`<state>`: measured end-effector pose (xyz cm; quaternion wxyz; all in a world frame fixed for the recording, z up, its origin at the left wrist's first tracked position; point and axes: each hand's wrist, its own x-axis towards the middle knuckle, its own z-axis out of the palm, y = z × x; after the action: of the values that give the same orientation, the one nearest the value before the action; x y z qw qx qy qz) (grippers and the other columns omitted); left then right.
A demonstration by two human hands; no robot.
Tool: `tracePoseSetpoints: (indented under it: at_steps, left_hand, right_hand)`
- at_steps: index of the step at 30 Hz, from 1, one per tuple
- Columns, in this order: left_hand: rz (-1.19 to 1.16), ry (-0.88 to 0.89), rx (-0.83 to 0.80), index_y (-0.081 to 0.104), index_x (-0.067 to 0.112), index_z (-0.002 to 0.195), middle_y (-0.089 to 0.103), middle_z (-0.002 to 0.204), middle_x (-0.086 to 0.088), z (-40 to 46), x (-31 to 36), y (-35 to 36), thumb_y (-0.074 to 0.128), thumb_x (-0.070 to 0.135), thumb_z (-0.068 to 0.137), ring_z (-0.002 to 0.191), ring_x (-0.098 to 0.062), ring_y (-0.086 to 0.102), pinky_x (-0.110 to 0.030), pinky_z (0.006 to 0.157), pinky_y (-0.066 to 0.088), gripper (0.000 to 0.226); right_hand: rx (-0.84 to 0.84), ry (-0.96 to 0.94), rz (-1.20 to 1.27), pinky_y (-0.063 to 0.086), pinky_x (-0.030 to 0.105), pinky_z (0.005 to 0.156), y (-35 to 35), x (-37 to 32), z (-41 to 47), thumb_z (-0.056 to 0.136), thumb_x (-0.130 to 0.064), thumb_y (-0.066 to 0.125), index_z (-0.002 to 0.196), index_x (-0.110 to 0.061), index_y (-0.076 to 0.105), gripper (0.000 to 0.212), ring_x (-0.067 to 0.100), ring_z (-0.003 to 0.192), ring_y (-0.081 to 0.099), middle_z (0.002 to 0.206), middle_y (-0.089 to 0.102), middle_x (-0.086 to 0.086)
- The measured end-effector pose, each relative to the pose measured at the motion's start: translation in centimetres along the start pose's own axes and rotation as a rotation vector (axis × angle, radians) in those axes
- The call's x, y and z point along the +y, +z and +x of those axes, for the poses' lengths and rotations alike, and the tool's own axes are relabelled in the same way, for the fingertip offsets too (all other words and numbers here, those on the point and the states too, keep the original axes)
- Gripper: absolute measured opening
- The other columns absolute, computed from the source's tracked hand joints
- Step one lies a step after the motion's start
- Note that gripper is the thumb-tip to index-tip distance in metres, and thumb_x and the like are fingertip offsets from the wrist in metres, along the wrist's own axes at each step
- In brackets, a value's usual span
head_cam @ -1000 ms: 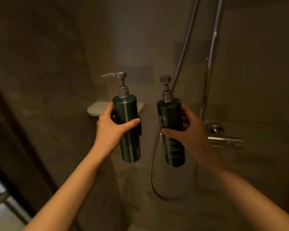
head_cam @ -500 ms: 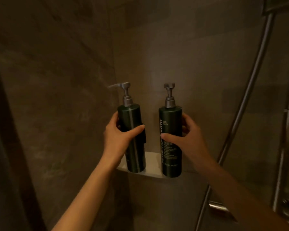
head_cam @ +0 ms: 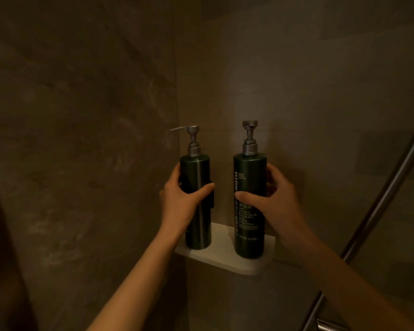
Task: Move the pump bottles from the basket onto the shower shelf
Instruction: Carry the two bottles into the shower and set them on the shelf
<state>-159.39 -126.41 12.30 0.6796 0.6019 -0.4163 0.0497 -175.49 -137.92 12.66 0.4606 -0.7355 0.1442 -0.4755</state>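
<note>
Two dark green pump bottles stand upright on the white corner shelf (head_cam: 225, 255). The left hand (head_cam: 181, 199) grips the left bottle (head_cam: 197, 211), the right hand (head_cam: 273, 199) grips the right bottle (head_cam: 250, 187). The bottles stand side by side, a gap between them.

A second ago both dark green pump bottles were held in the air in front of the shower hose and tap. Now the left bottle (head_cam: 196, 204) and the right bottle (head_cam: 249, 206) stand upright on the white corner shelf (head_cam: 221, 249), and the view has swung left into the tiled corner
</note>
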Motion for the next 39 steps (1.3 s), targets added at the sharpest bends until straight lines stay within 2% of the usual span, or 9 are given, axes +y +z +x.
tracePoseSetpoints:
  at_steps: [2, 4, 6, 12, 15, 19, 32, 36, 39]
  left_hand:
    - [0.012, 0.004, 0.011, 0.042, 0.043, 0.131, 0.056, 0.101, 0.029, -0.3, -0.4, 0.0, 0.081, 0.032, 0.066, 0.087, 0.022, 0.054, -0.008, 0.067, 0.045, 0.077]
    - [0.027, 0.014, 0.017, 0.037, 0.053, 0.127, 0.053, 0.102, 0.032, -1.0, -0.8, -0.1, 0.080, 0.030, 0.067, 0.088, 0.027, 0.051, -0.002, 0.063, 0.044, 0.077]
    - [0.072, 0.016, 0.037, 0.031, 0.058, 0.125, 0.048, 0.104, 0.036, -2.0, -1.3, 0.0, 0.080, 0.030, 0.068, 0.091, 0.027, 0.048, -0.001, 0.068, 0.041, 0.080]
    - [0.172, 0.006, 0.068, 0.031, 0.044, 0.137, 0.045, 0.121, 0.027, -4.6, -3.3, 0.0, 0.080, 0.025, 0.070, 0.110, 0.006, 0.047, -0.016, 0.091, 0.039, 0.085]
    - [0.207, -0.006, 0.074, 0.029, 0.040, 0.139, 0.045, 0.133, 0.016, -5.1, -3.7, 0.4, 0.079, 0.025, 0.070, 0.118, 0.000, 0.044, -0.022, 0.092, 0.038, 0.086]
    - [0.239, -0.006, 0.111, 0.030, 0.034, 0.141, 0.047, 0.139, 0.006, -5.3, -3.9, 0.5, 0.078, 0.025, 0.069, 0.124, -0.011, 0.047, -0.028, 0.095, 0.040, 0.087]
    - [0.282, 0.007, 0.120, 0.030, 0.028, 0.143, 0.045, 0.140, 0.001, -5.2, -3.7, 0.5, 0.077, 0.027, 0.072, 0.124, -0.016, 0.048, -0.027, 0.093, 0.039, 0.085]
    - [0.302, -0.001, 0.107, 0.029, 0.025, 0.143, 0.044, 0.140, -0.001, -4.9, -3.6, 0.4, 0.077, 0.028, 0.073, 0.125, -0.017, 0.047, -0.028, 0.094, 0.040, 0.084]
    - [0.323, -0.008, 0.110, 0.030, 0.023, 0.143, 0.045, 0.140, -0.002, -4.8, -3.4, 0.3, 0.077, 0.028, 0.073, 0.124, -0.018, 0.047, -0.031, 0.096, 0.041, 0.085]
  right_hand:
    - [-0.015, 0.006, 0.000, 0.044, 0.016, 0.073, 0.1, 0.0, 0.1, 0.064, -0.020, 0.083, 0.127, -0.040, 0.046, 0.076, -0.015, 0.093, 0.056, 0.106, 0.058, -0.029]
    - [-0.030, 0.005, -0.006, 0.044, 0.016, 0.073, 0.2, 0.1, 0.0, 0.064, -0.020, 0.083, 0.126, -0.041, 0.047, 0.075, -0.016, 0.093, 0.057, 0.106, 0.059, -0.029]
    - [-0.037, 0.001, -0.013, 0.045, 0.015, 0.073, 0.6, 0.1, -0.1, 0.065, -0.018, 0.083, 0.127, -0.038, 0.047, 0.074, -0.017, 0.093, 0.056, 0.106, 0.059, -0.028]
    - [-0.020, -0.027, -0.037, 0.047, 0.025, 0.085, 2.1, -0.1, -0.2, 0.068, -0.020, 0.081, 0.134, -0.029, 0.043, 0.077, -0.005, 0.101, 0.055, 0.110, 0.057, -0.024]
    - [0.020, -0.047, -0.076, 0.045, 0.026, 0.089, 2.8, 0.1, -0.5, 0.069, -0.024, 0.080, 0.134, -0.031, 0.042, 0.076, -0.006, 0.101, 0.053, 0.109, 0.055, -0.026]
    - [0.098, -0.057, -0.153, 0.043, 0.031, 0.095, 3.4, 1.5, -1.9, 0.067, -0.022, 0.082, 0.136, -0.032, 0.039, 0.082, 0.004, 0.114, 0.051, 0.129, 0.054, -0.012]
    - [0.105, -0.041, -0.248, 0.046, 0.036, 0.096, 3.6, 3.3, -1.8, 0.069, -0.023, 0.081, 0.137, -0.023, 0.039, 0.080, 0.013, 0.118, 0.053, 0.132, 0.055, -0.002]
    - [0.109, -0.033, -0.270, 0.045, 0.032, 0.093, 3.6, 3.6, -1.3, 0.070, -0.024, 0.080, 0.137, -0.021, 0.040, 0.078, 0.015, 0.118, 0.054, 0.132, 0.055, -0.001]
    - [0.100, -0.020, -0.285, 0.047, 0.037, 0.095, 3.6, 3.4, -0.9, 0.069, -0.024, 0.081, 0.135, -0.019, 0.042, 0.077, 0.016, 0.117, 0.054, 0.130, 0.056, 0.000]
